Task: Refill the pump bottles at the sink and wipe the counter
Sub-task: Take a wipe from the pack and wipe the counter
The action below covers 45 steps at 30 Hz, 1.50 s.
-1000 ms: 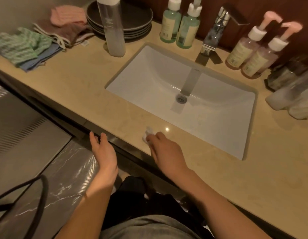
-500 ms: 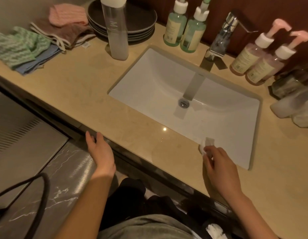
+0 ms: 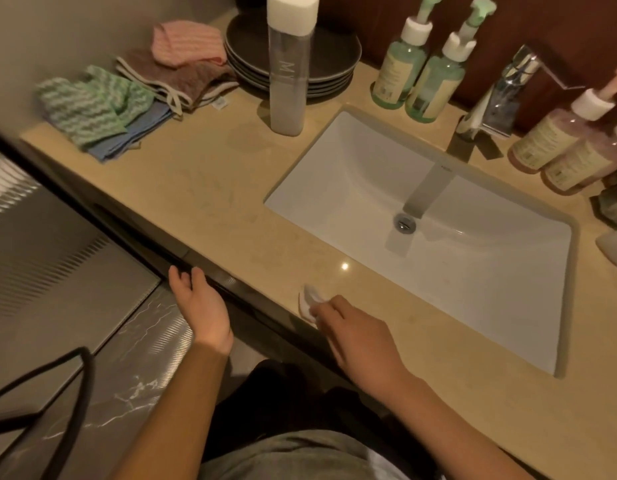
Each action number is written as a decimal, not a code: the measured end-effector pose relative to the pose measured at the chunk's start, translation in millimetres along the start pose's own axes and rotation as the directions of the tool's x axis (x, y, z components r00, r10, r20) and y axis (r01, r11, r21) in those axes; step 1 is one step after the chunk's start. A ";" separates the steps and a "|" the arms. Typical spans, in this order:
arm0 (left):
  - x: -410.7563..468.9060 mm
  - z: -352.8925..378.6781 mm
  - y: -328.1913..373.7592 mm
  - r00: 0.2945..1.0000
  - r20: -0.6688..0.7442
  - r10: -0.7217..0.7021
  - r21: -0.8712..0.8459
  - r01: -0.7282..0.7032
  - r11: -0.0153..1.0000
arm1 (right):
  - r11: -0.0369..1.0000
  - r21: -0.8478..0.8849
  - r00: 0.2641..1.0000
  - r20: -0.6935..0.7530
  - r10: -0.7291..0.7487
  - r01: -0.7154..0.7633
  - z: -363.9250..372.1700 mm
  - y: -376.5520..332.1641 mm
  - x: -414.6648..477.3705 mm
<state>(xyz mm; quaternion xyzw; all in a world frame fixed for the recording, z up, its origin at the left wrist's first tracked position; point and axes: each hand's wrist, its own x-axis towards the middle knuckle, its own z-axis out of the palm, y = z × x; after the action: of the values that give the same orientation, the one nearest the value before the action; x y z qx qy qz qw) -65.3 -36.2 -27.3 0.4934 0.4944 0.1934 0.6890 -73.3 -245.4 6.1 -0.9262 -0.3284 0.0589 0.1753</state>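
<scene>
My right hand (image 3: 355, 336) pinches a small white wipe (image 3: 309, 299) against the beige counter (image 3: 203, 202), at its front edge just left of the white sink (image 3: 473, 271). My left hand (image 3: 199, 303) hovers open in front of the counter's dark edge, palm turned inward, holding nothing. Two green pump bottles (image 3: 421, 71) stand behind the sink to the left of the chrome faucet (image 3: 501, 102). Two pink pump bottles (image 3: 563, 143) stand to its right. A tall clear refill bottle (image 3: 288, 67) with a white cap stands at the sink's back left corner.
Folded cloths (image 3: 127, 95) in green, blue, brown and pink lie at the counter's back left. A stack of dark plates (image 3: 321, 81) sits behind the tall bottle. Dark and white containers (image 3: 615, 220) crowd the right edge. A black cable (image 3: 68, 403) loops over the floor at lower left.
My right hand has slid the wipe leftward along the front of the counter, from the sink's front right back toward the middle. My left hand has stayed by the counter edge.
</scene>
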 end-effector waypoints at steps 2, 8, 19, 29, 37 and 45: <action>9.8 -5.5 0.6 1.000 -0.008 -0.008 0.016 0.008 1.000 | 0.999 0.003 0.996 0.078 -0.053 0.053 -6.8 5.0 -14.3; 19.8 -17.2 3.5 0.999 -0.038 0.023 0.030 -0.022 0.999 | 0.996 -0.050 0.997 0.039 0.069 -0.067 -31.0 49.5 -45.5; 3.0 -46.8 0.7 0.990 -0.137 0.009 -0.032 -0.013 0.999 | 0.972 -0.106 0.973 -0.120 0.197 -0.210 -4.6 21.5 74.8; -22.5 -30.7 -3.1 0.989 -0.146 -0.022 -0.005 0.021 1.000 | 0.991 -0.023 0.977 0.173 -0.126 0.132 -0.6 -8.3 37.8; -27.3 -0.6 -1.2 0.998 -0.004 -0.061 0.010 0.061 0.998 | 0.976 0.046 0.976 -0.031 0.214 -0.213 -25.8 55.5 -41.6; -0.6 -12.1 7.2 0.987 0.159 0.014 0.130 -0.035 0.991 | 0.908 0.029 0.893 -0.166 0.418 -0.419 -29.0 56.2 8.6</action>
<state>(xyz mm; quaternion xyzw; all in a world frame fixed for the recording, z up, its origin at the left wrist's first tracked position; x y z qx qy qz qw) -74.6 -27.5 -21.0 0.5578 0.4442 0.1289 0.6892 -27.1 -288.9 12.7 -0.9774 -0.1059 0.0157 0.1820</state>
